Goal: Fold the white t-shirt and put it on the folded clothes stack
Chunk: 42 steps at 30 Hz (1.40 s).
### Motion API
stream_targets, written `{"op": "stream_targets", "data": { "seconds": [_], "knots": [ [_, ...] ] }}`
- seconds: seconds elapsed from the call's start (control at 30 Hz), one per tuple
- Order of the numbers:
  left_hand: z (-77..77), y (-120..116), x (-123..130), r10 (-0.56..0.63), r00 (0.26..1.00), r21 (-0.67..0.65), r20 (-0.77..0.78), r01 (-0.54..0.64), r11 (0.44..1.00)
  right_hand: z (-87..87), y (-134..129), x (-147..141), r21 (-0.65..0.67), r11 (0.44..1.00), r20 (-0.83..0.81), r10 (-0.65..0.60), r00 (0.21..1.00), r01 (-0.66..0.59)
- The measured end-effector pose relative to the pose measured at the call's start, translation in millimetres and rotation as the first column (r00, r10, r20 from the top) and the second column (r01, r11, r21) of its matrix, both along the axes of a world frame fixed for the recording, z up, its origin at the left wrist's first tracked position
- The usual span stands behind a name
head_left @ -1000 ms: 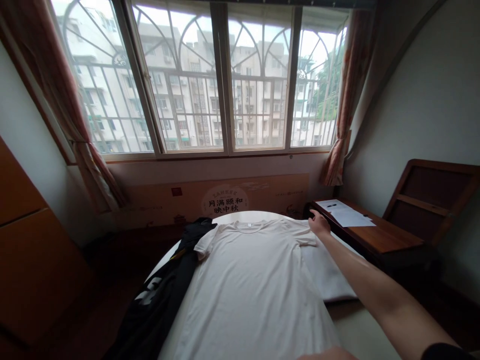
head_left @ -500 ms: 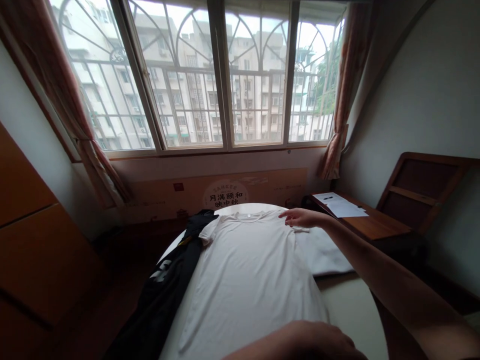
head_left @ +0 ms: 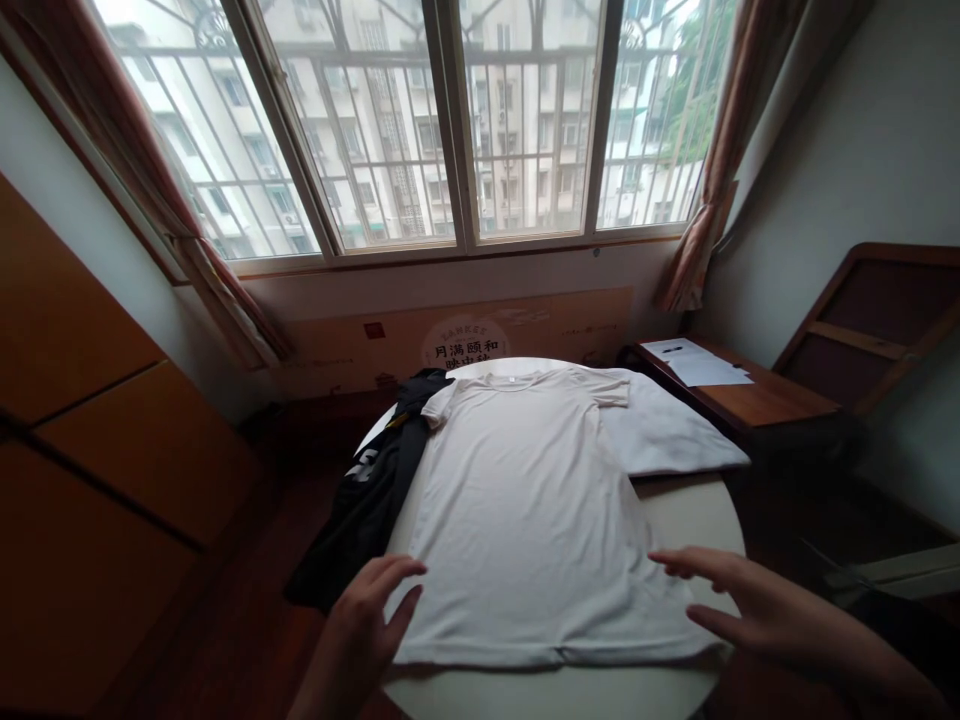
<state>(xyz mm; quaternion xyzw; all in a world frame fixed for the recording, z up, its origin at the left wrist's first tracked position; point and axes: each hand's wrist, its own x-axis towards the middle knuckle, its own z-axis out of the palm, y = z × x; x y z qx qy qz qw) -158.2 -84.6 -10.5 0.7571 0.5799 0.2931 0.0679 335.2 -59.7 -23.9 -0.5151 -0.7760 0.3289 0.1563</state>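
Note:
A white T-shirt (head_left: 525, 510) lies spread out on a round white table (head_left: 555, 693), its collar toward the window and its hem toward me. Light wrinkles run across its body. By the lower left edge of the shirt is my left hand (head_left: 367, 615), thumb and fingers apart, holding nothing. My right hand (head_left: 720, 590) hovers by the lower right edge, also with thumb and fingers parted and nothing in it. Whether the fingertips touch the fabric I cannot tell.
A black garment (head_left: 367, 500) hangs over the table's left side. Folded white cloth (head_left: 667, 425) lies under the shirt's right sleeve. Papers (head_left: 694, 362) rest on a wooden side table (head_left: 780, 402) at right. A large cabinet (head_left: 97, 430) stands at left, a window (head_left: 465, 130) ahead.
My right hand has come back from the right shoulder of the T-shirt to its lower right side. My left hand now shows at the lower left. The view has tilted down.

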Motion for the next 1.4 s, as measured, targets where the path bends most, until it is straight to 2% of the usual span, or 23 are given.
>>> {"op": "stream_targets", "data": {
  "seconds": [0.07, 0.13, 0.2, 0.27, 0.37, 0.5, 0.67, 0.8, 0.97, 1.23, 1.4],
  "knots": [
    [-31.0, -24, -30, 0.096, 0.995, 0.097, 0.013, -0.097, 0.991, -19.6, -21, 5, -0.007, 0.998, 0.042, -0.060, 0.997, 0.060],
    [-55.5, -44, -47, 0.120, 0.993, 0.137, 0.005, -0.119, 0.983, -32.2, -32, 8, -0.013, 0.995, 0.116, -0.094, 0.989, 0.096],
    [-69.7, -56, -53, 0.127, 0.992, 0.142, -0.001, -0.125, 0.982, -38.4, -35, 9, 0.004, 0.992, 0.164, -0.126, 0.978, 0.127],
    [-73.9, -58, -52, 0.153, 0.988, 0.131, -0.006, -0.151, 0.980, -39.4, -35, 7, 0.047, 0.990, 0.155, -0.142, 0.978, 0.136],
    [-69.3, -53, -47, 0.182, 0.983, 0.106, -0.027, -0.178, 0.978, -34.3, -35, 2, 0.080, 0.991, 0.128, -0.118, 0.985, 0.108],
    [-60.7, -47, -43, 0.196, 0.980, 0.092, -0.020, -0.193, 0.977, -29.4, -38, -4, 0.043, 0.993, 0.072, -0.117, 0.991, 0.114],
    [-54.3, -49, -39, 0.240, 0.969, 0.063, 0.051, -0.243, 0.968, -42.4, -45, 0, -0.016, 0.983, 0.033, -0.184, 0.982, 0.185],
    [-51.2, -52, -35, 0.293, 0.953, 0.040, 0.082, -0.297, 0.954, -53.0, -49, 0, 0.041, 0.968, 0.052, -0.251, 0.967, 0.249],
    [-49.1, -53, -32, 0.334, 0.934, 0.029, 0.127, -0.340, 0.940, -57.5, -52, -5, 0.100, 0.933, 0.087, -0.354, 0.931, 0.345],
    [-33.8, -57, -30, 0.226, 0.948, 0.019, 0.225, -0.236, 0.972, -38.5, -52, 4, 0.172, 0.887, 0.019, -0.437, 0.899, 0.428],
    [-29.9, -61, -30, 0.198, 0.946, 0.003, 0.257, -0.206, 0.979, -31.1, -56, 6, 0.183, 0.891, 0.024, -0.426, 0.904, 0.415]
  ]
}}
